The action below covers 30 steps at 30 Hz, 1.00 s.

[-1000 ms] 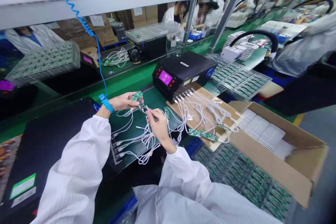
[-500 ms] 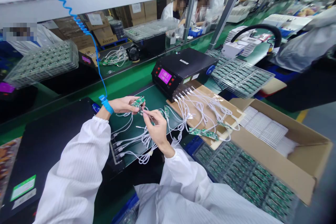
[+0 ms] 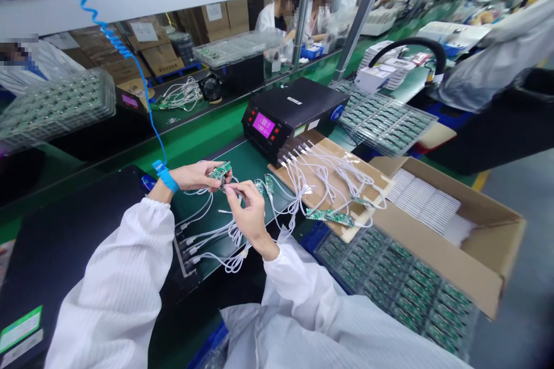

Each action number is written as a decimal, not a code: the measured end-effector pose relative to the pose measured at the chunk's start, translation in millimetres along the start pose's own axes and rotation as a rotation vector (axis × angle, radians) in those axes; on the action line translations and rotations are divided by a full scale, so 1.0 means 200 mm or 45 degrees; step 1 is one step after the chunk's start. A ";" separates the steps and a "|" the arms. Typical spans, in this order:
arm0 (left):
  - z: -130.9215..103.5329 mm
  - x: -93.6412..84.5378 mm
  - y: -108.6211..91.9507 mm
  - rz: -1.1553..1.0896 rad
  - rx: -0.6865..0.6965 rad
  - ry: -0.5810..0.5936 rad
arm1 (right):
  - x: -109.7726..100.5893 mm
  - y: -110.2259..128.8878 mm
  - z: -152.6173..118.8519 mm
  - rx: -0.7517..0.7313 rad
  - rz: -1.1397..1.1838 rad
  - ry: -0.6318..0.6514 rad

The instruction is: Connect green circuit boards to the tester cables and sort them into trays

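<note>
My left hand (image 3: 199,175), with a blue strap on its wrist, is closed on a green circuit board (image 3: 220,170). At the board's lower edge, the thumb and fingertips of my right hand (image 3: 250,207) are pinched together; whatever is between them is too small to make out. White cables (image 3: 234,234) lie in loops on the green mat below both hands. More circuit boards (image 3: 269,184) rest just to the right of my right hand.
A black box with a lit pink screen (image 3: 264,126) stands behind, its white cables spread over a brown board (image 3: 320,177). To the right are an open carton (image 3: 459,262) of white pieces and a tray (image 3: 396,282) of circuit boards. A coiled blue cord (image 3: 149,101) runs to my left wrist.
The whole view has shifted a little, so things appear farther left. Both hands keep their hold at the circuit board, with the right fingertips still at its lower edge.
</note>
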<state>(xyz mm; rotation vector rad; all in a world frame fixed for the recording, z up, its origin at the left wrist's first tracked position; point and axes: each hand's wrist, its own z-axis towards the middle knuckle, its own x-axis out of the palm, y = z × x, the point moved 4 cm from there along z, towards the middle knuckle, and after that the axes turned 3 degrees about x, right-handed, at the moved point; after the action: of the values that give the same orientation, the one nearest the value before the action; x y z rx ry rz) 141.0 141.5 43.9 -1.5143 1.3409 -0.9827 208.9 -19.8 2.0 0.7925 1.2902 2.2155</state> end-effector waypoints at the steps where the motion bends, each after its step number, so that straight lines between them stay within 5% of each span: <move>1: 0.00 0.00 0.00 -0.006 0.002 -0.001 | 0.00 0.00 0.00 0.012 0.016 -0.006; 30: 0.05 -0.01 0.03 0.032 0.099 -0.087 | 0.03 -0.04 0.03 0.089 0.104 -0.093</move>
<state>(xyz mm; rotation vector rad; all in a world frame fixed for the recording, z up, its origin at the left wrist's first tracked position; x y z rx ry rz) 148.1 144.1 35.1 -1.4565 1.2567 -0.9481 209.3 -9.3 -0.8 0.9592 1.3286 2.1925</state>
